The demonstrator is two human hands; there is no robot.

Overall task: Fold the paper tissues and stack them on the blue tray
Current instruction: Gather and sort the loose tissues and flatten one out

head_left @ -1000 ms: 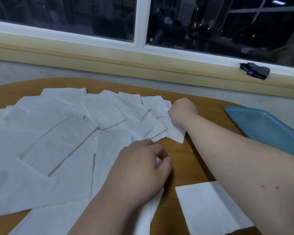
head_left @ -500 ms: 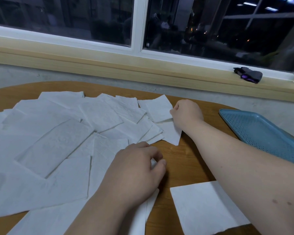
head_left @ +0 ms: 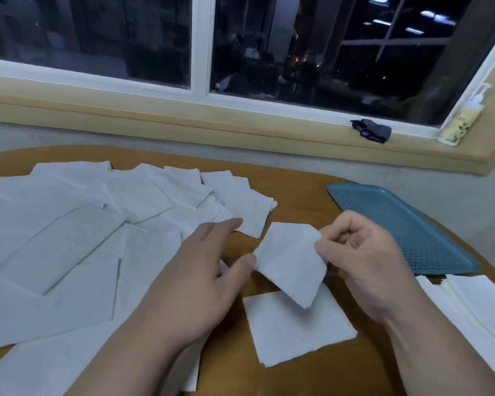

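We see the right hand [head_left: 363,261] raised a little above the round brown wooden counter [head_left: 300,192]. Its fingers are curled and its thumb is pressed forward, pinching the right edge of a small white square paper tissue [head_left: 290,264]. That tissue hangs tilted in the air between the two hands, with one corner pointing down.

The left hand [head_left: 195,281] lies spread with its fingers nearly straight. Its thumb tip touches the left corner of the held tissue, while its forefinger reaches out over the loose sheets. We cannot tell whether the thumb presses the paper against anything.

Just under the held tissue, a second white square tissue [head_left: 295,330] lies flat on the counter. To the left, a wide spread of overlapping white paper tissues [head_left: 69,238] covers much of the counter. The blue perforated plastic tray [head_left: 412,224] sits on the right side of the counter, beyond the right hand and apart from the held tissue. A pile of white sheets [head_left: 469,310] lies at the near right, just in front of the tray. A small dark grey and purple object [head_left: 373,131] rests on the pale window sill [head_left: 240,130].
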